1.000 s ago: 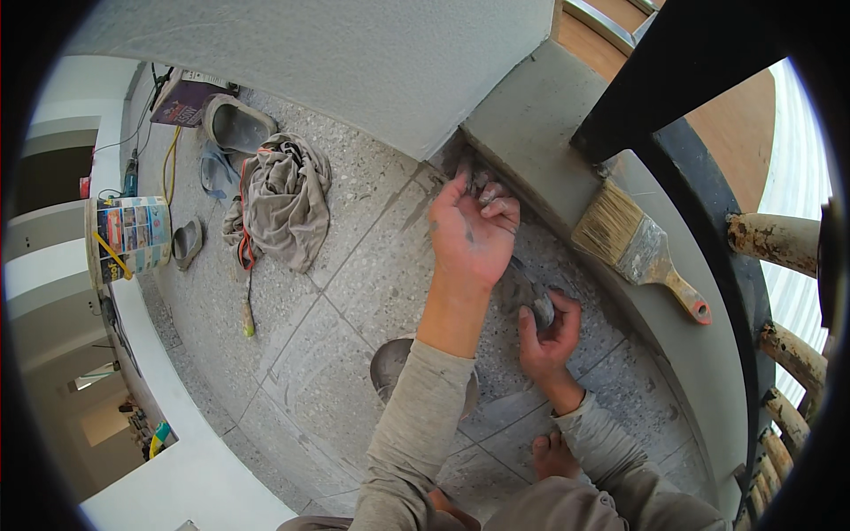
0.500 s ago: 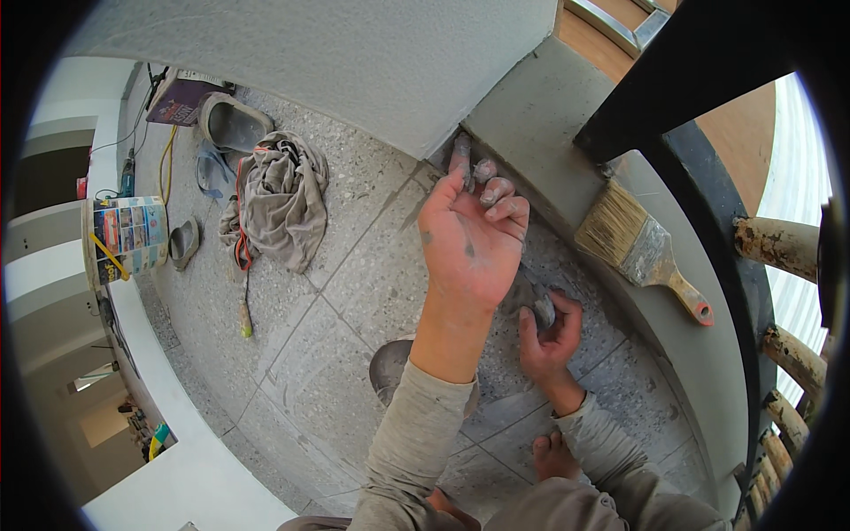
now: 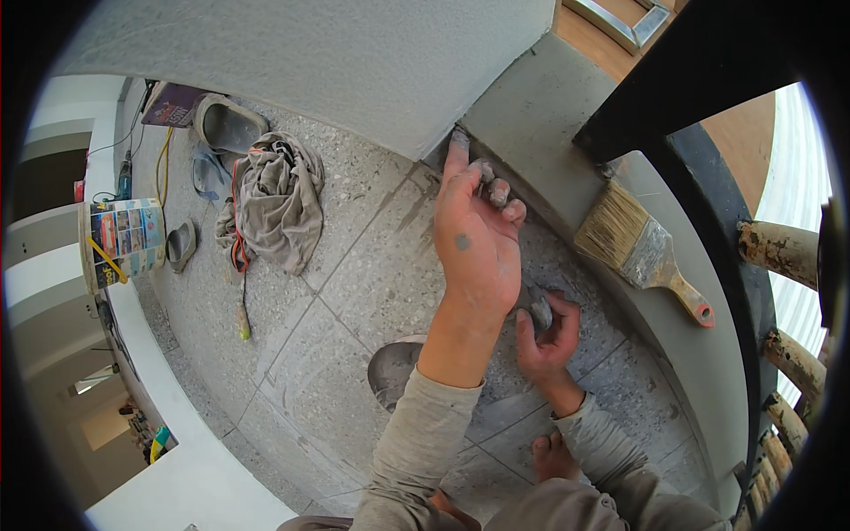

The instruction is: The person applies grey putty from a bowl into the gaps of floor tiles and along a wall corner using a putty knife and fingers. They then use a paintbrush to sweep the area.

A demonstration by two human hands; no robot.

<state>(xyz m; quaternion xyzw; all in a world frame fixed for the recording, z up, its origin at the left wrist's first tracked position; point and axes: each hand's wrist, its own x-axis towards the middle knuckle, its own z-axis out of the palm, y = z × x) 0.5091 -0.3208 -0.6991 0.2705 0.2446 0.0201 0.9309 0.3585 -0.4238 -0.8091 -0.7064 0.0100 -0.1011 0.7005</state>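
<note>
My left hand reaches up to the foot of the white wall, its index finger stretched into the corner where wall, floor and grey ledge meet. The other fingers curl loosely, and grey paste coats the fingertips. Lower and to the right, my right hand grips a dark grey, paste-like lump between thumb and fingers; the left wrist partly hides it. Beside my left forearm a round grey bowl-like vessel rests on the speckled tile floor, partly covered by the sleeve.
A wide paintbrush lies on the ledge at right, beside a black metal post and rusty rails. At left are a crumpled grey cloth, slippers, a bucket and a thin-handled tool.
My left hand has turned at the wrist, showing less palm, and shifted slightly right with its index finger still at the corner. My right hand stays nearly still around the lump.
</note>
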